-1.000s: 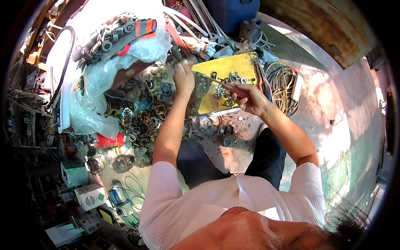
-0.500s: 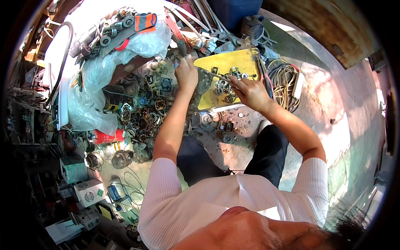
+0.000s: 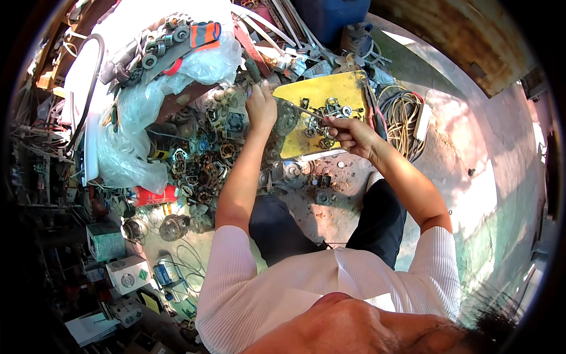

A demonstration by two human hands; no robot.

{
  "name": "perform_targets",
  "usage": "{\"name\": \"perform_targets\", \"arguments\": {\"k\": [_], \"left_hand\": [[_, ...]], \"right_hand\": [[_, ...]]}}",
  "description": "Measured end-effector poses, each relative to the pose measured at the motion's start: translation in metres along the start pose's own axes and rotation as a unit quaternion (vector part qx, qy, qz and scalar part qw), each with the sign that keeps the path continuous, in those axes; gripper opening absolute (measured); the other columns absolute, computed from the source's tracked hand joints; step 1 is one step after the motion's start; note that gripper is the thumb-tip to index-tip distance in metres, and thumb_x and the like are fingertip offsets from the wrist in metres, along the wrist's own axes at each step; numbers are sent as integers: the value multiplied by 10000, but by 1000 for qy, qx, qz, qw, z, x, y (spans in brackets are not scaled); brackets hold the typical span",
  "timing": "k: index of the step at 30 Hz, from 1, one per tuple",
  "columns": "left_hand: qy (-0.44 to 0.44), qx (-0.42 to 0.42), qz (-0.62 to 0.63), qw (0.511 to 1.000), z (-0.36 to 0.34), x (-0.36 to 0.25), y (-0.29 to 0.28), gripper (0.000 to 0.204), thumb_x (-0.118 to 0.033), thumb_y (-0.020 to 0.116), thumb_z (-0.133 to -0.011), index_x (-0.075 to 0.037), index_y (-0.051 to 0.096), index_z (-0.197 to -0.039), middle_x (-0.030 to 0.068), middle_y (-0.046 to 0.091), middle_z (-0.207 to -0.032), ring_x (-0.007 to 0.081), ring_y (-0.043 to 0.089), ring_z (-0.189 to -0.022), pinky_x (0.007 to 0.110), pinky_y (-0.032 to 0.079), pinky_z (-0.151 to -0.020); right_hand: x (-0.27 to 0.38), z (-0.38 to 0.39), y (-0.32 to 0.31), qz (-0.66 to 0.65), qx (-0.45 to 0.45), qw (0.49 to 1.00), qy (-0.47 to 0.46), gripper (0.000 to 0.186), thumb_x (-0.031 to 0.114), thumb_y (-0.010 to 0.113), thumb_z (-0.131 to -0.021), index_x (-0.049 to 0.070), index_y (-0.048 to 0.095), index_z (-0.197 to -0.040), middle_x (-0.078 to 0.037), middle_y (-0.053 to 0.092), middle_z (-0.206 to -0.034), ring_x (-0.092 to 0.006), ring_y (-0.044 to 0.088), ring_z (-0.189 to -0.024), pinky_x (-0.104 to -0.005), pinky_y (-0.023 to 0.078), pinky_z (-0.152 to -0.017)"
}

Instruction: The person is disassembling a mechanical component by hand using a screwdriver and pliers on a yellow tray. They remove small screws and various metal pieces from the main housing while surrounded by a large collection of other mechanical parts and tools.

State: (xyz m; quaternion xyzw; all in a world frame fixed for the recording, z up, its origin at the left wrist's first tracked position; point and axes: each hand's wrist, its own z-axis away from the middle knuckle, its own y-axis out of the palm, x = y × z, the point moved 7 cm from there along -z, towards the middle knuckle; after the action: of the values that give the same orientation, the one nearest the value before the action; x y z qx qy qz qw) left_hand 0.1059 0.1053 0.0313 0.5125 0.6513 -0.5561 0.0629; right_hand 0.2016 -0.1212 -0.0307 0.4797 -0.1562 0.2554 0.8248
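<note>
My left hand (image 3: pixel 261 111) is closed, fingers curled, above the heap of parts. A dark handle-like piece (image 3: pixel 253 70) shows just beyond its fingertips; I cannot tell whether it is in the grip. My right hand (image 3: pixel 352 135) pinches the near end of a thin metal rod (image 3: pixel 303 110), which slants up and left toward my left hand. Below the rod lies a yellow board (image 3: pixel 295 144) bearing several small metal rings and round parts (image 3: pixel 331 109). A round grey ridged part (image 3: pixel 287 123) sits at the board's left edge, between my hands.
Dismantled motor parts (image 3: pixel 203 171) heap up left of my left forearm. Clear plastic sheeting (image 3: pixel 127 150) and a red can (image 3: pixel 154 194) lie farther left. A coiled cable (image 3: pixel 404 121) rests right of the board. A blue container (image 3: pixel 327 20) stands at the back.
Both hands have shifted slightly. My right hand's grip on the rod has changed, its fingers now more turned under, and my right elbow has drawn inward a little.
</note>
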Motion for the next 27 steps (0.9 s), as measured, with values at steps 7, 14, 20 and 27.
{"name": "perform_targets", "arguments": {"k": [7,14,20,27], "left_hand": [[-6,6,7,1000,-2,6,4,363,-267,402,-1012,28,586,-908,199,688,-863,403,641,-811,471,471,-741],[26,0,79,997,-2,-2,4,365,-299,427,-1000,21,570,-897,252,649,-804,468,610,-783,530,451,-704],[6,11,56,998,-4,3,3,385,-291,403,-1012,31,580,-896,213,684,-858,418,638,-818,475,471,-751],[4,3,3,1000,-3,1,-1,369,-292,416,-1007,21,584,-905,196,699,-860,411,650,-791,481,484,-730]], "right_hand": [[28,49,62,744,-157,411,-503,369,131,625,-850,81,560,-1210,-77,554,-743,-268,617,-642,-384,492,-541],[32,29,30,516,-108,737,-423,453,232,663,-900,55,553,-1302,-45,675,-984,-152,599,-678,-334,496,-573],[-4,7,18,-205,75,972,89,213,194,544,-978,44,542,-1129,-30,563,-855,0,395,-525,-115,230,-353],[8,8,23,38,-17,999,2,140,152,516,-986,46,557,-1067,18,512,-766,8,257,-453,-139,169,-345]]}}
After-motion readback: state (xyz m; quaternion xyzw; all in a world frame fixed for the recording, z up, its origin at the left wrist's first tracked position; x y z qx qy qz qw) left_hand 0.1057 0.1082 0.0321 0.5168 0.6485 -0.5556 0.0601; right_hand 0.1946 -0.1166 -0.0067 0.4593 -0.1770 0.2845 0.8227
